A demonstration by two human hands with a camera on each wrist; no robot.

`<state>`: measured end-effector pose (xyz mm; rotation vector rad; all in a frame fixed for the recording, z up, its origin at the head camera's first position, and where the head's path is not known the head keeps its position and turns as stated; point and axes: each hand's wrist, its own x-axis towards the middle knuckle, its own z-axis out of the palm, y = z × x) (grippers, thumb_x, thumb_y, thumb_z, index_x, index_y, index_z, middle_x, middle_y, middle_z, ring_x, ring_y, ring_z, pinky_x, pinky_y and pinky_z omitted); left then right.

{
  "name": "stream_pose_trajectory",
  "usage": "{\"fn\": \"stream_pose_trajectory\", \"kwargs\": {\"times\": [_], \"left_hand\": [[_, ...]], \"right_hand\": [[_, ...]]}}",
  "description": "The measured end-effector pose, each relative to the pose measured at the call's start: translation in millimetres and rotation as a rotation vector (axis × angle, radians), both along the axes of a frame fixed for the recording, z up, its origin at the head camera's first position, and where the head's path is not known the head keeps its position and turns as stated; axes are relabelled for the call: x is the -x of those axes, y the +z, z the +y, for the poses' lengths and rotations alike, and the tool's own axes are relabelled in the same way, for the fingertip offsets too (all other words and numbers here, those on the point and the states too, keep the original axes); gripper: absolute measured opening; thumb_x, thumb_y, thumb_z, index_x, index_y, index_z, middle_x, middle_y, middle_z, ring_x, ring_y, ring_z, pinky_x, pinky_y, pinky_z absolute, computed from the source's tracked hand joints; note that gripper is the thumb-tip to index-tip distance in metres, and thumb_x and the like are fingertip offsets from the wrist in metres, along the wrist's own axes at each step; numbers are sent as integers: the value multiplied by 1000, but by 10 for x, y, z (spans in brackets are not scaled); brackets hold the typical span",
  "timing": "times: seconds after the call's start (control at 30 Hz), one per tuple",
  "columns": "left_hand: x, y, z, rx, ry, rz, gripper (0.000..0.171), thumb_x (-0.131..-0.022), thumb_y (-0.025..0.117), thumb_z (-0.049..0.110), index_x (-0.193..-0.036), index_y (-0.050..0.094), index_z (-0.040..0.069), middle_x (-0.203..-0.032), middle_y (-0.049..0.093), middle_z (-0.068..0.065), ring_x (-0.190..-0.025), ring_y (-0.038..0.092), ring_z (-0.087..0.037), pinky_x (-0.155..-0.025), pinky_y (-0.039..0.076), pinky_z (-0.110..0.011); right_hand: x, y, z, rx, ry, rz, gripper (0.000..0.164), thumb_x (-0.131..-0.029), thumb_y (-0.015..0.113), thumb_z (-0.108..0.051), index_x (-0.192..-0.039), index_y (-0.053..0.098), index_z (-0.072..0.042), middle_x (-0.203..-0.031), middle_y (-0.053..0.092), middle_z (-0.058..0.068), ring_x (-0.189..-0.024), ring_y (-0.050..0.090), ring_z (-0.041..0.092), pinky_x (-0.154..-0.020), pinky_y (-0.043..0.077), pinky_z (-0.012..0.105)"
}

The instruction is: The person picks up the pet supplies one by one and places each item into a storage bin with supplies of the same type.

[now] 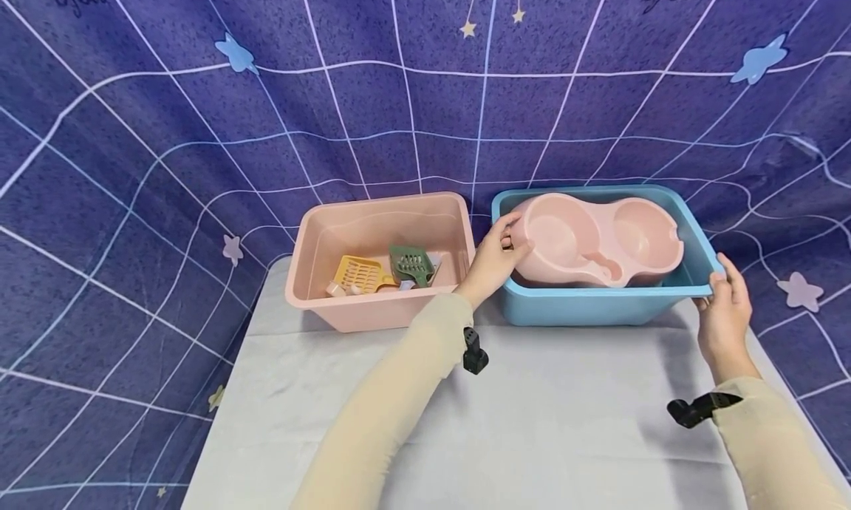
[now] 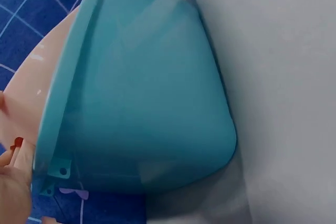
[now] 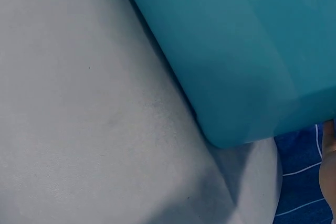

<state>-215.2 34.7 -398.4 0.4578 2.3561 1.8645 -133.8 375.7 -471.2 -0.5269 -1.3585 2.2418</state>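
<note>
A pink double pet bowl (image 1: 601,233) with two round hollows sits in the blue bin (image 1: 578,308), its left end raised near the bin's rim. My left hand (image 1: 490,264) pinches that left end, the thumb over the bowl's edge and the fingers on its outer side. In the left wrist view the pink bowl (image 2: 31,93) sticks out past the bin's rim. At the front right corner, my right hand (image 1: 726,318) grips the rim of the blue bin, thumb on top. Only a sliver of the right hand (image 3: 329,177) shows in the right wrist view.
To the left stands a pink bin (image 1: 379,319) holding a yellow slotted scoop (image 1: 359,273), a green slotted scoop (image 1: 411,262) and some small pieces. Both bins rest on a white-covered table (image 1: 558,421), against a dark blue star-patterned curtain (image 1: 439,103).
</note>
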Motion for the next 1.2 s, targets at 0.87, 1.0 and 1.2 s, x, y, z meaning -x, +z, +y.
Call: {"fn": "stream_pose_trajectory", "kwargs": {"times": [0.87, 1.0, 1.2], "left_hand": [[-124, 41, -223, 2, 70, 130, 41, -93, 66, 2, -134, 59, 4, -132, 61, -11, -116, 60, -26, -90, 50, -25], [-141, 19, -263, -83, 53, 132, 38, -93, 62, -5, -131, 60, 0, -130, 61, -17, -114, 60, -31, -92, 50, -32], [-182, -8, -306, -162, 72, 105, 33, -94, 63, -1, -127, 62, -3, -127, 62, -20, -112, 62, -32, -96, 48, -34]], "right_hand": [[8, 18, 3, 61, 20, 18, 44, -102, 52, -15, -146, 49, -19, -146, 41, 2, -128, 44, 15, -87, 46, 13], [7, 13, 6, 57, 19, 14, 44, -103, 52, -16, -146, 48, -19, -146, 42, 3, -127, 45, 15, -86, 47, 14], [-2, 5, 0, 50, 17, 8, 44, -103, 50, -16, -147, 48, -20, -147, 41, 2, -129, 44, 15, -91, 44, 16]]}}
